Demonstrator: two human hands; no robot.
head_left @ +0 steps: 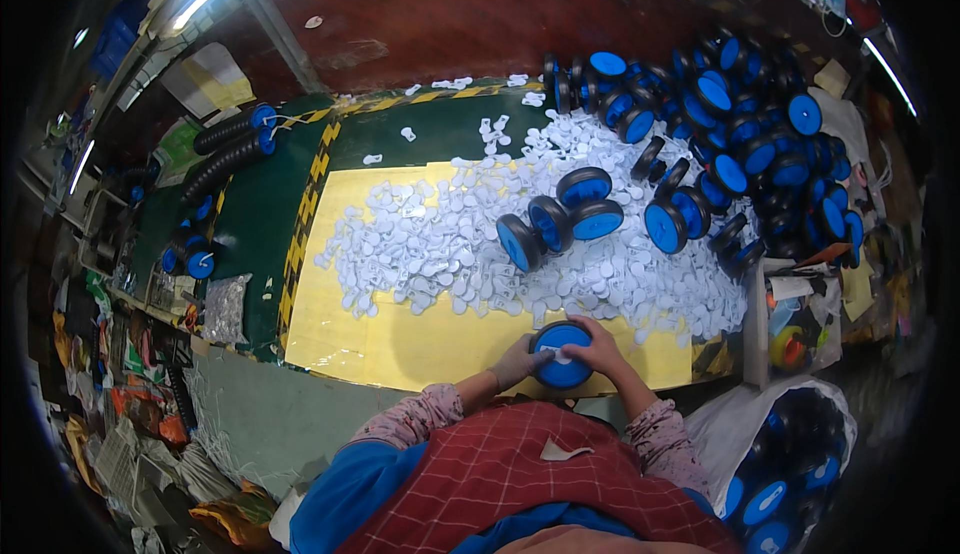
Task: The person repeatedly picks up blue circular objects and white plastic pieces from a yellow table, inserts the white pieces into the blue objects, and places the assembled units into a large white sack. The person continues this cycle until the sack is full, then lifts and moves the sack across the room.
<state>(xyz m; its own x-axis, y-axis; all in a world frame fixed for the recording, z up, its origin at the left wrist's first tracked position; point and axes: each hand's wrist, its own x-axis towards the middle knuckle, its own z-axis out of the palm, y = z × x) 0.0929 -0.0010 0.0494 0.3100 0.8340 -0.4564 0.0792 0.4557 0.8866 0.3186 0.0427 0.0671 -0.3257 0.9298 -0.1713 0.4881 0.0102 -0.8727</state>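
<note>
At the near edge of the counter (330,339), one blue wheel with black tyre (561,354), lying flat on the yellow mat (400,339); my left hand (520,361) grips its left rim, my right hand (596,348) closes over its right side, with a small white cap (562,359) at the hub under my fingers. Beyond: heap of white plastic caps (450,244); three loose wheels (560,219) standing on it; large pile of wheels (750,144) at far right; bag of wheels (790,474) beside my right elbow.
</note>
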